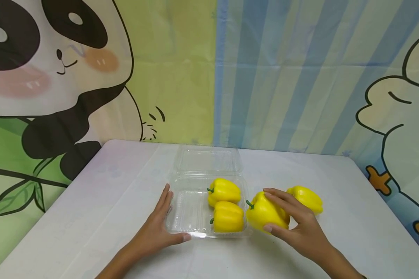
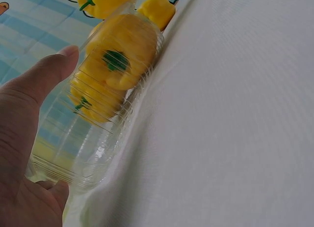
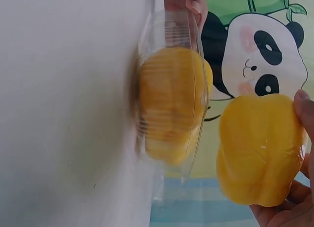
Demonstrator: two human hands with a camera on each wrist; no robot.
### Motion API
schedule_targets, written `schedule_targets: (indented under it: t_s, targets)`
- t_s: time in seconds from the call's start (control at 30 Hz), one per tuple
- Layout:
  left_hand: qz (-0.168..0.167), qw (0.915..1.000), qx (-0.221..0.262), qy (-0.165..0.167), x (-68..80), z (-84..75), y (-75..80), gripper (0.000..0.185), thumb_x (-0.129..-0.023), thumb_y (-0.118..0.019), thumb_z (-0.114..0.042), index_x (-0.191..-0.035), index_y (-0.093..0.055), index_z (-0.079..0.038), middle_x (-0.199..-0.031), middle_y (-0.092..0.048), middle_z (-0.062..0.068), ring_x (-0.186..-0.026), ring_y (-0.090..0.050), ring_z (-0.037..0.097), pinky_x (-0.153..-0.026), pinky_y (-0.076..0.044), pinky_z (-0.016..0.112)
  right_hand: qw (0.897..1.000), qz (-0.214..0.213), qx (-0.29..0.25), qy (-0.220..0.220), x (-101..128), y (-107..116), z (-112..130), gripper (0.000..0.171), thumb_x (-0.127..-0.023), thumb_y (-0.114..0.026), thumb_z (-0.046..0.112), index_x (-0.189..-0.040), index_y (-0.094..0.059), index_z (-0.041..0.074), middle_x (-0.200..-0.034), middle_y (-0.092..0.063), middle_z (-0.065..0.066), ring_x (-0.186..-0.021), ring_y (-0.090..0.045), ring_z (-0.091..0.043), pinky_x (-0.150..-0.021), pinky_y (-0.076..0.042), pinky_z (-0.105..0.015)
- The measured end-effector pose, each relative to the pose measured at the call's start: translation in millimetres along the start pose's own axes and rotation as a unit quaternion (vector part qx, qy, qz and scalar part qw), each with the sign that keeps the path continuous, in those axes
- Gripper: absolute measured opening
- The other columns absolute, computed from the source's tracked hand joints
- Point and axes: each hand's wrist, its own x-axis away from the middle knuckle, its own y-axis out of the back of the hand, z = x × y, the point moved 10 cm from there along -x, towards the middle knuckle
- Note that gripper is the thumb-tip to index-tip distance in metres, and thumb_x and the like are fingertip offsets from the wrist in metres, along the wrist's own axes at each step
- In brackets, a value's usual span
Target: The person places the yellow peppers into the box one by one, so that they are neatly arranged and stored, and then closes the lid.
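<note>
My right hand (image 1: 298,221) grips a yellow bell pepper (image 1: 265,213) with a green stem, thumb below and fingers over the top. In the right wrist view this bell pepper (image 3: 262,148) is held up off the table, beside the clear plastic container (image 3: 171,30). Two more yellow peppers, a rear one (image 1: 224,192) and a front one (image 1: 228,217), lie in the right half of the container (image 1: 190,211). At its front left corner, my left hand (image 1: 157,228) spreads with fairly straight fingers along the left side and the thumb at the front rim.
Another yellow pepper (image 1: 307,198) lies on the white-covered table (image 1: 101,217) behind my right hand. The container's clear lid (image 1: 209,161) is folded back toward the rear edge. Behind the table hangs a printed cloth (image 1: 265,77) with a panda and stripes.
</note>
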Motion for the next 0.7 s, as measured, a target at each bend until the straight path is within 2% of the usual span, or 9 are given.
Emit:
schedule_targets:
  t_s: [0.2, 0.33, 0.57, 0.7]
  targets:
    - [0.009, 0.9998, 0.011, 0.015, 0.6, 2.7, -1.7, 0.129, -0.062, -0.086, -0.057, -0.158, -0.009, -0.014, -0.16, 0.009, -0.015, -0.137, -0.037, 0.034, -0.109, -0.026, 0.058, 0.998, 0.005, -0.034, 0.044, -3.0, -8.6, 9.0, 0.074, -0.066, -0.086, -0.002, -0.134, -0.057, 0.001, -0.136, -0.054, -0.015, -0.126, -0.049, -0.016, -0.102, -0.039, -0.02]
    - [0.011, 0.9997, 0.011, 0.02, -0.1, 3.1, -2.0, 0.13, -0.062, -0.086, -0.056, -0.158, -0.009, -0.014, -0.16, 0.009, -0.016, -0.137, -0.037, 0.033, -0.109, -0.026, 0.058, 0.997, -0.004, -0.044, 0.07, -5.3, -10.5, 14.2, 0.073, -0.067, -0.087, 0.001, -0.133, -0.056, -0.002, -0.135, -0.054, -0.018, -0.126, -0.05, -0.02, -0.102, -0.04, -0.021]
    - [0.009, 0.9997, 0.011, 0.02, 0.2, 3.2, -1.3, 0.13, -0.062, -0.086, -0.057, -0.157, -0.01, -0.013, -0.161, 0.008, -0.011, -0.136, -0.038, 0.034, -0.108, -0.027, 0.059, 0.999, 0.016, -0.045, 0.017, -10.8, -25.0, 16.0, 0.076, -0.072, -0.085, 0.002, -0.14, -0.052, 0.005, -0.138, -0.052, -0.009, -0.125, -0.05, -0.017, -0.102, -0.039, -0.021]
    - [0.009, 0.9997, 0.01, 0.018, 0.0, 3.4, -1.7, 0.13, -0.062, -0.086, -0.057, -0.158, -0.01, -0.013, -0.162, 0.008, -0.011, -0.136, -0.039, 0.034, -0.108, -0.027, 0.059, 0.997, 0.019, -0.061, 0.032, -14.9, -30.2, 23.2, 0.077, -0.072, -0.084, 0.001, -0.141, -0.05, 0.003, -0.138, -0.051, -0.011, -0.126, -0.05, -0.02, -0.103, -0.04, -0.023]
